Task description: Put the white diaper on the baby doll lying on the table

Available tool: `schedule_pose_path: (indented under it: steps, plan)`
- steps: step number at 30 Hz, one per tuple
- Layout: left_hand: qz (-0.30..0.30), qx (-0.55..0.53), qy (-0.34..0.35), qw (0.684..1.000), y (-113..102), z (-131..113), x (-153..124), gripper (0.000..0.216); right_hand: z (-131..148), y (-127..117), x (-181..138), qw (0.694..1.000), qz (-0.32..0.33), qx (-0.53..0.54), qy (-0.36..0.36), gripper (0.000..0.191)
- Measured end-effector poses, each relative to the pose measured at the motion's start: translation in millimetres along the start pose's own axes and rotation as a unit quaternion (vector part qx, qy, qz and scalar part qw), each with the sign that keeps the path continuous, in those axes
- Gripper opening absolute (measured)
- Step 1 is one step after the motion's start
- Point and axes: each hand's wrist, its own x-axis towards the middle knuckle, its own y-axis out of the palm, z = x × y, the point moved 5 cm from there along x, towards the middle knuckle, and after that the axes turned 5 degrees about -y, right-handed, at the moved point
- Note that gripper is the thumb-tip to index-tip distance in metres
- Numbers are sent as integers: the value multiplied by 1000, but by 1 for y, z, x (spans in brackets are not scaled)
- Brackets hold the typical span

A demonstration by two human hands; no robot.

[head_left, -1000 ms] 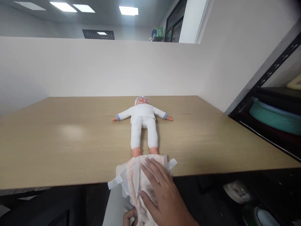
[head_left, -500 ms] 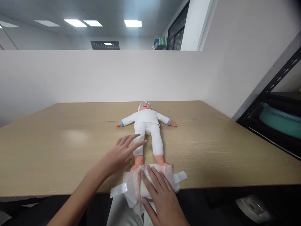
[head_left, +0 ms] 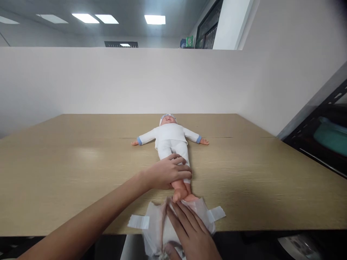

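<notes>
1. Your left hand is closed around the doll's lower legs, fingers wrapped over both of them, just above the bare feet.
2. Your right hand lies flat and open on the diaper, fingers spread and pressing it down; it grips nothing.
3. The doll lies on its back along the middle of the table, arms spread wide, head pointing away from you. It wears a soft white knit suit with blue cuffs and a white cap; the print on the cap's band is too small to read.
4. The diaper sits at the table's near edge, touching the doll's feet. It is thin, crinkled and white, with two flat tape tabs sticking out sideways.
5. The table is smooth, pale wood-grain laminate with a seam running across behind the doll's arms.
</notes>
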Motion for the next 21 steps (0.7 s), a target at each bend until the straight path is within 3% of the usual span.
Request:
schedule_pose_path:
  steps: [3, 5, 9, 12, 15, 21]
  plan:
    - [-1, -37, 1, 999, -13, 5, 11, 32, -7, -5, 8, 999, 31, 0, -6, 103]
    - [-10, -111, -15, 994, -33, 13, 16, 33, -15, -12, 17, 998, 56, 11, -15, 101]
    - [-59, -253, -73, 963, -82, 40, 19, 38, -36, -27, 42, 990, 129, 65, 5, 84]
    - [-81, -312, -105, 941, -106, 57, 19, 36, -53, -28, 63, 974, 193, 105, 52, 71]
    - [-96, -358, -133, 919, -117, 68, 18, 35, -70, -18, 85, 962, 225, 123, 88, 69]
    - [-138, -370, -149, 907, -123, 79, 13, 39, -121, 22, 141, 973, 192, 101, 82, 71]
